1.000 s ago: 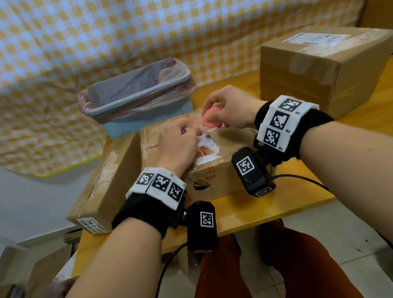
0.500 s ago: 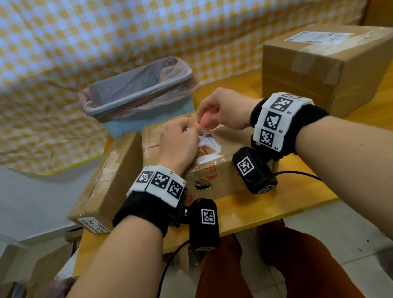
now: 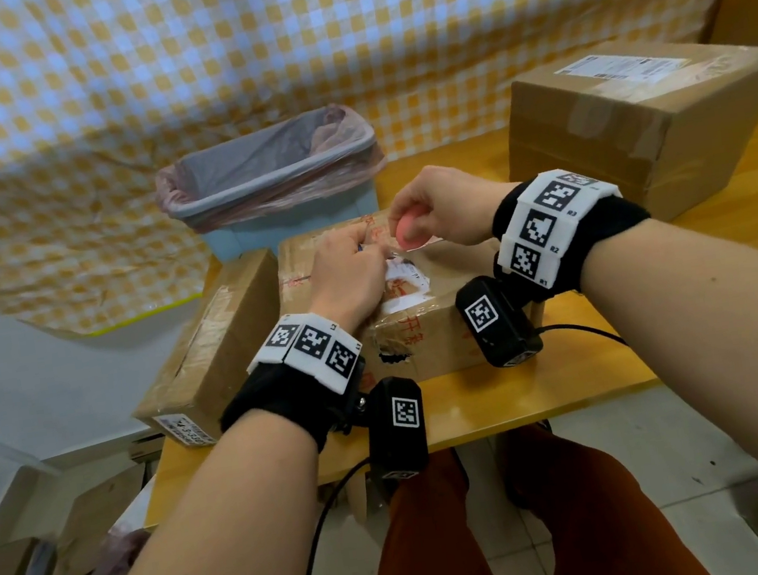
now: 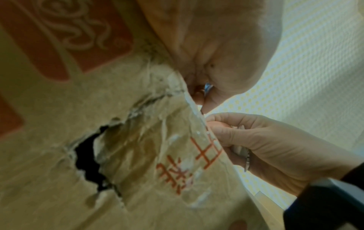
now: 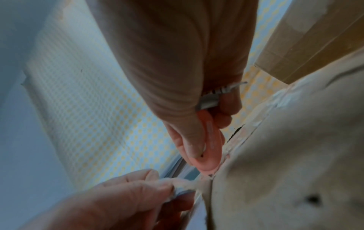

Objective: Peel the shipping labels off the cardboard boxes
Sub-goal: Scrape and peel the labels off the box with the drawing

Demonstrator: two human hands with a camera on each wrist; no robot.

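The label (image 3: 403, 284) lies partly torn on the middle box (image 3: 422, 330), at 12 o'clock on the worktop (image 3: 504, 396). Left hand (image 3: 347, 282) fingers pinch its lifted edge; right hand (image 3: 445, 214) grips a pink scraper (image 3: 408, 234) — keep it flat at the peel line. Pull low and slowly — the paper probably tears.

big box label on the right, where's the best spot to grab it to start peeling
Take a corner of the label, not its middle: it lies flat and unlifted on top of the big box, so only an edge offers a grip. The corner nearest the person looks easiest, approached from the front and peeled back low. The pink scraper in the right hand could lift that corner first.
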